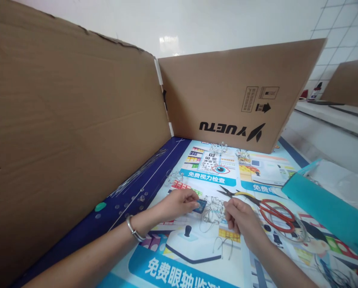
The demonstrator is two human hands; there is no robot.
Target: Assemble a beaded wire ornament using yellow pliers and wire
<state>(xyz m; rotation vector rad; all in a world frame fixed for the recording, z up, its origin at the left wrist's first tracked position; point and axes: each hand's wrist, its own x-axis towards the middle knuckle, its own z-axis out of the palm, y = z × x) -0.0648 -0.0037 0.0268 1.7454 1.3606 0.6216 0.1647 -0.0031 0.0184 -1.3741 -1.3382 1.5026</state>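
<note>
The tangle of thin silvery wire and clear beads [212,210] lies on the printed blue-and-white sheet [197,276] between the curled left hand [182,203] and curled right hand [237,214]; whether either pinches wire, I cannot tell. Its long axis seems to run away from the person. "YUETU" stands upside down on the brown cardboard panel [221,92]; the sheet reads "免费视力检查".

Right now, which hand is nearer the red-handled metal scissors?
Right. Right hand is just left of the scissors; left hand is farther, across the silvery wire tangle.
</note>
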